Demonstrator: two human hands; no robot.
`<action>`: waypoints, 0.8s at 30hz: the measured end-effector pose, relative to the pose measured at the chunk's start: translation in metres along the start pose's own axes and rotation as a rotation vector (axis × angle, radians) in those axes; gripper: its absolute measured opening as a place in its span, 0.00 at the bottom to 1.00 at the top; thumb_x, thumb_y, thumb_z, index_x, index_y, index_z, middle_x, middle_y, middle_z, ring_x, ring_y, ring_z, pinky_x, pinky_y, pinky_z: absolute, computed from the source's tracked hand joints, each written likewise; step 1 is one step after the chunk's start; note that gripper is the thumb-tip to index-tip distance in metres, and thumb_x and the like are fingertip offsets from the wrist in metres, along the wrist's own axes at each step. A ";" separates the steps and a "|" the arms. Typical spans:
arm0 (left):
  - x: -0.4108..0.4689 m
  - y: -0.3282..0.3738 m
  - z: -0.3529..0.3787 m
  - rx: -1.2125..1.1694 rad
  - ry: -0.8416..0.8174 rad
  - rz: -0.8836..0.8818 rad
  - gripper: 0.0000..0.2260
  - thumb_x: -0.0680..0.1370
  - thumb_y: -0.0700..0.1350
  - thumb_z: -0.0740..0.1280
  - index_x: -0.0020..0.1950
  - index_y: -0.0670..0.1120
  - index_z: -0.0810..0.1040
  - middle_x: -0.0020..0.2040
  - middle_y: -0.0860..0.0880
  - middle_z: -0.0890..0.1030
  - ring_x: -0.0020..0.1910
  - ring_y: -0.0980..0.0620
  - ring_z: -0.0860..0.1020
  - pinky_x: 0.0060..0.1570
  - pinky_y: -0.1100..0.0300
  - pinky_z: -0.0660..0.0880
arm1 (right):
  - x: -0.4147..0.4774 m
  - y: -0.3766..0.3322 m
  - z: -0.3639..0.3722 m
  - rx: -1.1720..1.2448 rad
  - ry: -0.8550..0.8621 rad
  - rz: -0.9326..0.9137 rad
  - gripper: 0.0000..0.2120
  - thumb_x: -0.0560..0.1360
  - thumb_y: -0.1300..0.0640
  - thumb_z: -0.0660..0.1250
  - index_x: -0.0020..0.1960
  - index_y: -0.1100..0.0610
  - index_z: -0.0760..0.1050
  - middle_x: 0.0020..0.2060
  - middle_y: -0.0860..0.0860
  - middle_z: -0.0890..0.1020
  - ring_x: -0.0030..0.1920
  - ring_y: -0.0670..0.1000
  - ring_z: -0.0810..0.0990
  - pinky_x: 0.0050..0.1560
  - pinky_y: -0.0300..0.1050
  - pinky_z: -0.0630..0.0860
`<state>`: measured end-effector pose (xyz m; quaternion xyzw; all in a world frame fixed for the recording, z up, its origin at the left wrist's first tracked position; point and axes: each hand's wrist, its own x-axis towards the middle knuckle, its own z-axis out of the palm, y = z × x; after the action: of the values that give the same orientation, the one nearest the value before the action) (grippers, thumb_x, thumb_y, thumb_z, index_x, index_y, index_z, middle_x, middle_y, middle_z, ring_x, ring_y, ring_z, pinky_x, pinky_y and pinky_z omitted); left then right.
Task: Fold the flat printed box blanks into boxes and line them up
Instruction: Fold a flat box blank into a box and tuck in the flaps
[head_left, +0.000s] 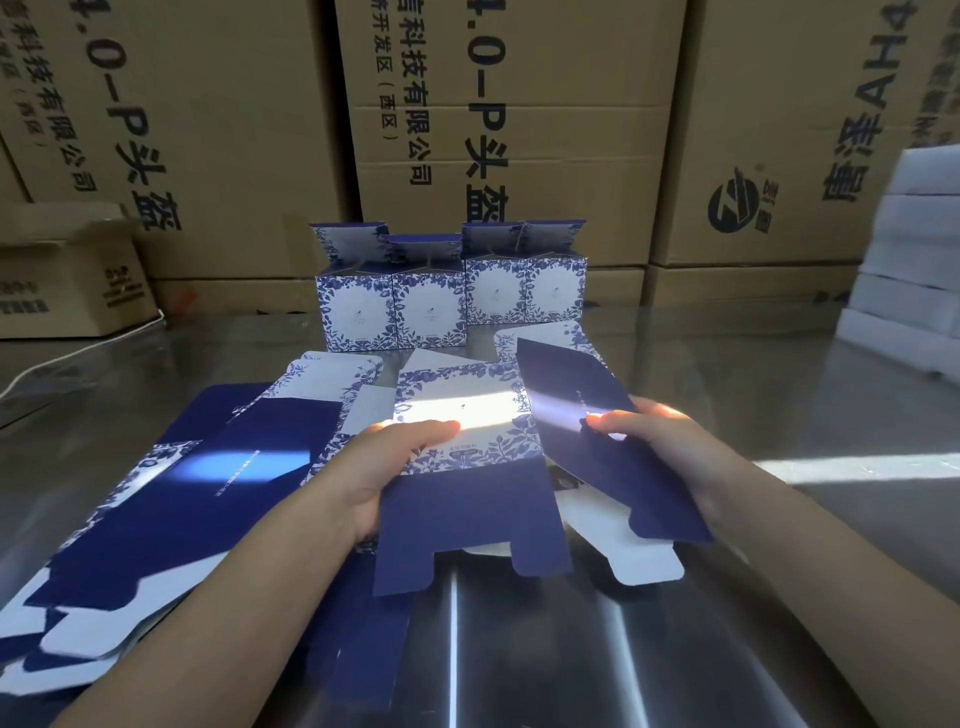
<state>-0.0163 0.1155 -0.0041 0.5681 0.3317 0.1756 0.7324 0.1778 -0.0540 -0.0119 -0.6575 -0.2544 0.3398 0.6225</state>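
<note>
Blank (470, 512) between both hands, above the table (737, 379)
Its long axis ran away from the person; left hand (374, 473) pinched the patterned panel (467, 405), right hand (670, 447) the blue side flap (576, 395), thumbs on top.

Bare left hand (382, 467), bare right hand (675, 447), bare left forearm (234, 597), bare right forearm (831, 561), slender fingers (415, 434)

A partly opened blue-and-white floral box blank (457, 415) is held tilted, its flaps loose. Left of it lies a fanned stack of flat blanks (156, 499). Beyond it, four folded boxes (447, 306) stand side by side, top flaps up.
</note>
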 end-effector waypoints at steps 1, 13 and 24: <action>0.001 0.000 -0.002 -0.025 -0.006 -0.009 0.17 0.72 0.44 0.71 0.59 0.40 0.78 0.46 0.40 0.82 0.32 0.44 0.81 0.33 0.53 0.80 | 0.001 0.000 0.002 -0.039 0.049 -0.065 0.25 0.65 0.52 0.77 0.59 0.44 0.73 0.50 0.46 0.84 0.43 0.49 0.85 0.34 0.41 0.78; 0.002 -0.008 -0.010 -0.665 -0.308 0.024 0.27 0.81 0.57 0.45 0.49 0.43 0.79 0.34 0.31 0.78 0.28 0.38 0.79 0.28 0.52 0.76 | -0.015 0.015 0.035 -0.673 -0.069 -0.691 0.20 0.81 0.56 0.57 0.67 0.36 0.65 0.69 0.29 0.62 0.71 0.32 0.56 0.70 0.32 0.55; -0.020 -0.003 0.026 -0.773 -0.671 0.306 0.28 0.81 0.49 0.41 0.58 0.33 0.76 0.54 0.35 0.79 0.55 0.38 0.77 0.58 0.47 0.70 | -0.026 0.010 0.046 -0.605 -0.153 -0.691 0.19 0.80 0.47 0.56 0.67 0.30 0.62 0.65 0.26 0.66 0.68 0.31 0.63 0.59 0.21 0.60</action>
<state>-0.0135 0.0837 0.0026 0.3235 -0.0964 0.1982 0.9202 0.1248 -0.0452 -0.0182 -0.6595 -0.5913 0.0706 0.4587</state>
